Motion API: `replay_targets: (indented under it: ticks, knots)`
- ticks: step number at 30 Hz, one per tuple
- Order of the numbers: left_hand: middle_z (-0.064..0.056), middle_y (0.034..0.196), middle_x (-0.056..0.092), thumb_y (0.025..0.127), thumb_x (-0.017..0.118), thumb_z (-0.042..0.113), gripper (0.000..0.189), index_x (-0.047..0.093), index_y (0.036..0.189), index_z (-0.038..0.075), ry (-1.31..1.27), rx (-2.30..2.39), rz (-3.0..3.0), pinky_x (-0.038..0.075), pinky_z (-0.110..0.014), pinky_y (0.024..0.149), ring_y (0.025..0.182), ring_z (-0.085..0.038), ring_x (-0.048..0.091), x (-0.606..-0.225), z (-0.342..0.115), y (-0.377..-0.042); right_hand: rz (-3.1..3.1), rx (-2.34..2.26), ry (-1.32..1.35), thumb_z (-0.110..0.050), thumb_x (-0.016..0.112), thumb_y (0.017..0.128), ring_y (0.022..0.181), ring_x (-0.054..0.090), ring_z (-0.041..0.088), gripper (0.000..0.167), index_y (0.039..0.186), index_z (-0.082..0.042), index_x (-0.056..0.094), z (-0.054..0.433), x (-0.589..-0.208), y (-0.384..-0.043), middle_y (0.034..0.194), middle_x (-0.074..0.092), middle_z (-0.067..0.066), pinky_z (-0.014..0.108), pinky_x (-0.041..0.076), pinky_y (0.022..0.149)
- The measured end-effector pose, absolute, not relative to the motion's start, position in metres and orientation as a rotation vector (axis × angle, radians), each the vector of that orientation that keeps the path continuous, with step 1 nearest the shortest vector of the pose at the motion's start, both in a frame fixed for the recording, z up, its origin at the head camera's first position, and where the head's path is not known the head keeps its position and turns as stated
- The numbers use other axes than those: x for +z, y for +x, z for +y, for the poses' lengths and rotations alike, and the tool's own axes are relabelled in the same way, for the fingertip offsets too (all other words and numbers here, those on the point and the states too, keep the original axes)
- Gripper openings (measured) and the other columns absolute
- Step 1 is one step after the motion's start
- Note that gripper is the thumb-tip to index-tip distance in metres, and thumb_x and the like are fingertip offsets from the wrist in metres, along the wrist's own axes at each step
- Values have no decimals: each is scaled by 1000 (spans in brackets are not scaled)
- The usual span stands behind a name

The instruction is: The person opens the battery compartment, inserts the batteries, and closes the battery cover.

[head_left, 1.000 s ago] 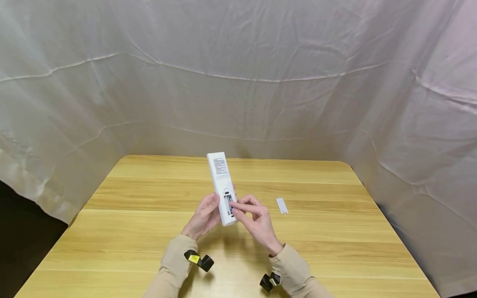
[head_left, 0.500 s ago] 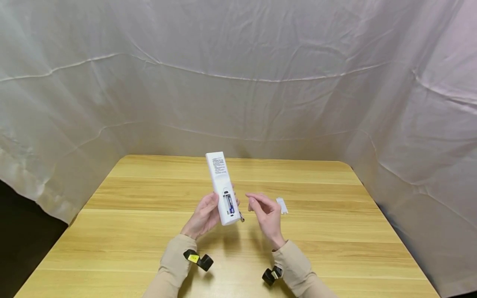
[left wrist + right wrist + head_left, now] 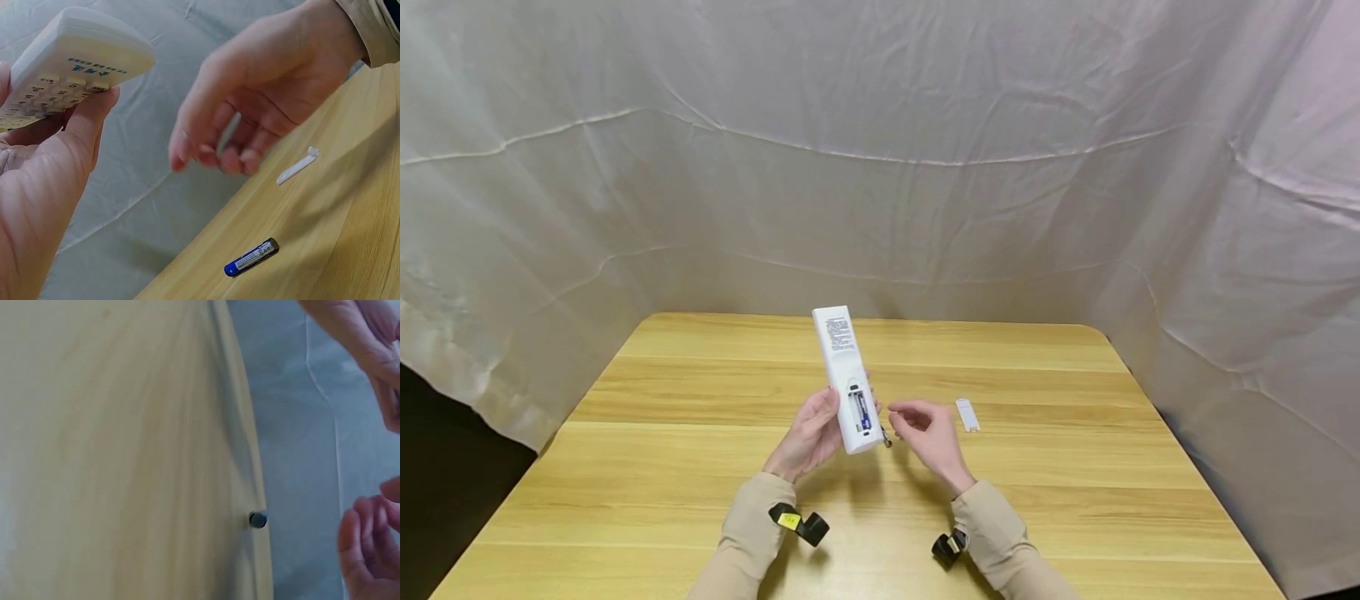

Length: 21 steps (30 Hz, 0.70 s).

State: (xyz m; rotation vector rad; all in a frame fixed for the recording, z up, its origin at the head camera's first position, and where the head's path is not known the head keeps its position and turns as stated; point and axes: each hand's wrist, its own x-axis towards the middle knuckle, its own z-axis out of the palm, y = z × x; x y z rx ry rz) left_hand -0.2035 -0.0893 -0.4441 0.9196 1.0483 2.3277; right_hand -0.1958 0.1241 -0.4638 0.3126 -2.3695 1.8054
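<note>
My left hand (image 3: 808, 437) grips a white remote control (image 3: 842, 358), tilted with its labelled back facing up in the head view. The left wrist view shows its button side (image 3: 56, 94) above the fingers. In the uncovered compartment lies a blue battery (image 3: 864, 415), along the right side. A second battery, loose (image 3: 251, 257), rests on the table, partly hidden behind the remote's lower end in the head view. Close to its right is my right hand (image 3: 931, 437), fingers loosely bent with thumb and forefinger apart and nothing between them.
A small white battery cover (image 3: 967, 414) lies on the wooden table (image 3: 700, 492) to the right of the right hand. Grey cloth (image 3: 880, 217) hangs behind the table and along both sides. Each sleeve carries a black wrist camera (image 3: 808, 527).
The right hand has left the battery compartment, drawn back to the right, then lowered slightly leftward beside the loose battery. The blue battery in the compartment is now uncovered. The left hand has barely moved.
</note>
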Motion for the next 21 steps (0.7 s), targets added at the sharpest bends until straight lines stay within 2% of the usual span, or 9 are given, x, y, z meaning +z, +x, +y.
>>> replay_targets:
  ticks: [4,11,15,21]
  knots:
    - [-3,136,52,111,30,23,66,-1,152,-18,915,2323,1069,47,-31,114,127,-16,58,-446,-89,-204,-2535,1626,355,-3,72,86,74,66,11,21,106,5,74,124,-468,-199,89,74,16,15,56,68]
    - [1,140,53,111,30,23,63,3,154,-15,905,2339,1078,48,-31,113,128,-15,58,-446,-89,-202,-2730,1484,441,-5,73,87,66,64,12,29,113,7,69,124,-471,-201,85,71,13,19,56,57]
    - [3,142,52,111,32,24,65,3,154,-14,891,2344,1093,48,-31,113,128,-15,58,-445,-89,-201,-2828,1361,476,-8,75,86,68,61,11,33,114,7,67,123,-472,-203,81,69,9,18,53,58]
    - [1,138,54,111,32,25,63,8,155,-13,895,2335,1101,48,-31,113,127,-14,58,-444,-88,-201,-2913,1206,506,-14,78,85,59,54,9,36,113,6,65,120,-474,-206,72,66,3,18,47,52]
